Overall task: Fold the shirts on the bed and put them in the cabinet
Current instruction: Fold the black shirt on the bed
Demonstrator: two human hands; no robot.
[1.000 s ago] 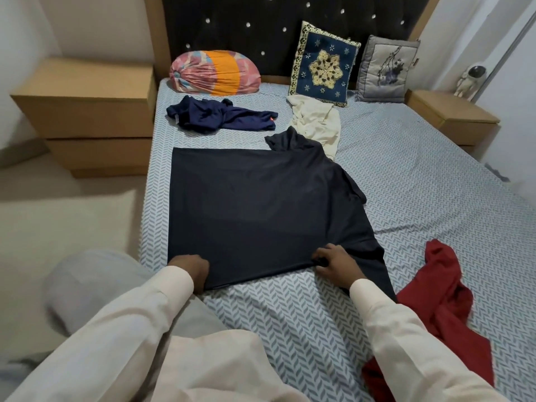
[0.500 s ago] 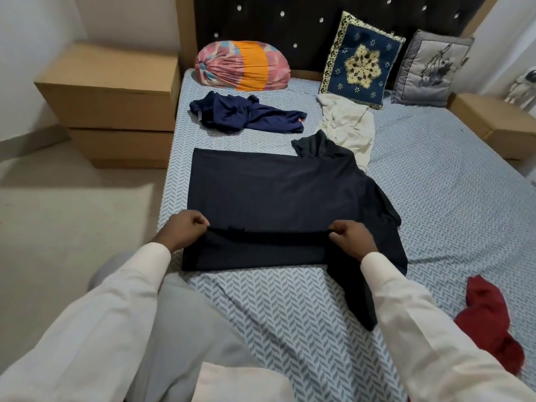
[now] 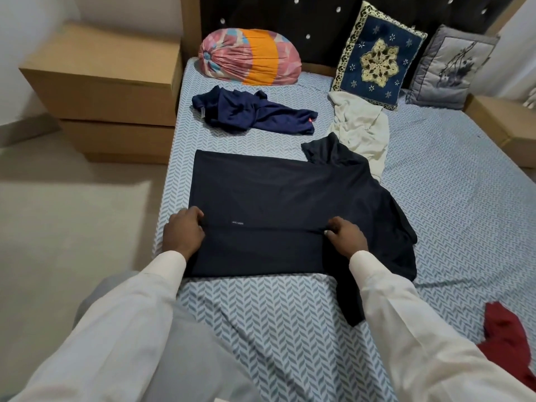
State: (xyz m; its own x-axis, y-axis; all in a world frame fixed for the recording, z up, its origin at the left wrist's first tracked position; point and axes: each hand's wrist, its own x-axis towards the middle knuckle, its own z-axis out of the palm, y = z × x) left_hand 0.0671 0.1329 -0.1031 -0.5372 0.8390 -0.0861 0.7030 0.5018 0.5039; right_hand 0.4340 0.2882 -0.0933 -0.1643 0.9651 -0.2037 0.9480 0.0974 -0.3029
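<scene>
A black shirt [image 3: 278, 195] lies spread on the bed [image 3: 452, 175], its near edge folded up over the body. My left hand [image 3: 182, 232] pinches the fold's left end; my right hand [image 3: 346, 237] pinches its right end. One sleeve hangs loose to the right, under my right arm. A crumpled navy shirt [image 3: 252, 114] lies beyond, a cream shirt [image 3: 359, 126] to its right, and a red shirt [image 3: 507, 346] at the near right.
A wooden nightstand with drawers [image 3: 104, 91] stands left of the bed, another [image 3: 504, 123] at the far right. A bolster [image 3: 249, 60] and two cushions [image 3: 377, 53] lean on the dark headboard. Beige floor [image 3: 66, 227] lies to the left.
Both hands took the black shirt's near edge and carried it away from me over the body, making a fold. The view shifted left, so the red shirt sits nearer the frame's edge.
</scene>
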